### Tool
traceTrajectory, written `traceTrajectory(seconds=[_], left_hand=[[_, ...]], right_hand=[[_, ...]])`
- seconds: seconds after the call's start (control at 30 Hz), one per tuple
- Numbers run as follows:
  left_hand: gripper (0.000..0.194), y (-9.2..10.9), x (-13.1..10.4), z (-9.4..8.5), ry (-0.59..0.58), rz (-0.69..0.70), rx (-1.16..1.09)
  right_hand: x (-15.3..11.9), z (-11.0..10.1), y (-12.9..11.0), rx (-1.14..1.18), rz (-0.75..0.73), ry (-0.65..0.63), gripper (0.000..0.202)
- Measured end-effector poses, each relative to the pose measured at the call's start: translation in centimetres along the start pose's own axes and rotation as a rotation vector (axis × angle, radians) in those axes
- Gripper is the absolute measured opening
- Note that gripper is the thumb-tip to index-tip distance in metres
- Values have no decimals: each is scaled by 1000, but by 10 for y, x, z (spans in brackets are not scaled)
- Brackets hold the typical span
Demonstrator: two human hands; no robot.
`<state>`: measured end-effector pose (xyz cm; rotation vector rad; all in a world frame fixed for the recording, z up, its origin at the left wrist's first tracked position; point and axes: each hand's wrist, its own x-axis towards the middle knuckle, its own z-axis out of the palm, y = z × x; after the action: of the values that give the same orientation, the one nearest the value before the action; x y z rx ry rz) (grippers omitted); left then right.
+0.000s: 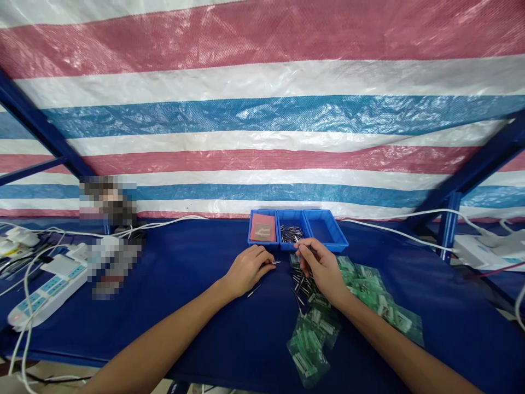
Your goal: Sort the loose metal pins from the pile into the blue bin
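My left hand (246, 272) is closed in a pinch on a small metal pin (276, 262), whose tip shows past the fingertips. Beside that hand, another thin metal rod (254, 290) lies on the blue table. The fingers of my right hand (325, 270) are pinched together just in front of the middle blue bin; whatever they hold is too small to make out. Under and beside my right hand spreads a pile of dark metal pins (302, 287). Small clear-green plastic bags (307, 350) with pale pieces inside lie around my right forearm, which partly hides them.
At the back stand three joined blue bins (345, 243); the left holds a pink block (263, 221), the middle metal pins (291, 234). A white power strip (49, 298) with cables lies left. Striped sheeting (262, 117) hangs behind, between blue frame posts (450, 221).
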<state>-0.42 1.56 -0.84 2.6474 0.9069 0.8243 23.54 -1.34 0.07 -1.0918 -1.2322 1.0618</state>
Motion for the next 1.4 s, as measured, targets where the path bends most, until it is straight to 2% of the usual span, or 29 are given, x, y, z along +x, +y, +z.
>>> traceTrajectory(seconds=[0.63, 1.4], left_hand=[[22, -1, 0, 2, 14, 27, 34], [19, -1, -2, 1, 6, 11, -1]], right_hand=[[-1, 1, -5, -13, 14, 2, 48], [-1, 0, 0, 0, 5, 5, 43]])
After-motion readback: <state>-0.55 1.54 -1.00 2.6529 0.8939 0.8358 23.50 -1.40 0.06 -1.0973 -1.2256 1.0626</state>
